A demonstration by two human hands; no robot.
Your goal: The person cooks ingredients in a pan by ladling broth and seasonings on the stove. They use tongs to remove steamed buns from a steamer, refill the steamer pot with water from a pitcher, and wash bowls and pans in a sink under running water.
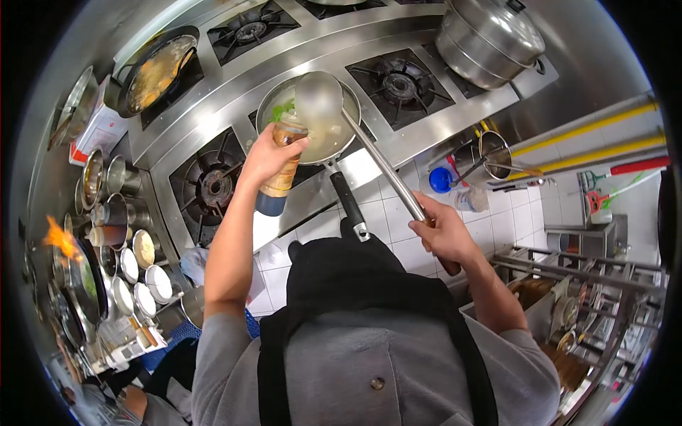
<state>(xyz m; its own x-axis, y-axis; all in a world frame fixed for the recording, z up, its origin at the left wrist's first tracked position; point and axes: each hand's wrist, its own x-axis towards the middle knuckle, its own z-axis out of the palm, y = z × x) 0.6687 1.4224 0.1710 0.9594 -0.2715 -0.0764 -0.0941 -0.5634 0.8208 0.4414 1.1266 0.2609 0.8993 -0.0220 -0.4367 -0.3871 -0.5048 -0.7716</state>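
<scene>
A labelled bottle (282, 174) with a dark base is gripped in my left hand (270, 157), its upper end tilted over the near left part of a pan (360, 113). My right hand (444, 231) is wrapped round the long metal handle of a ladle (319, 97). The ladle's round bowl is over the pan and hides part of the inside. Pale liquid and some green leaves (284, 108) show in the pan. The pan's black handle (347, 197) points towards me, and neither hand touches it.
Burners (399, 84) flank the pan. A large lidded pot (489, 41) stands back right, a wok (158, 72) of bubbling liquid back left. Bowls (158, 283) and containers line the left. A flame (62, 240) rises there, near another person (135, 401). A blue cup (440, 179) sits right.
</scene>
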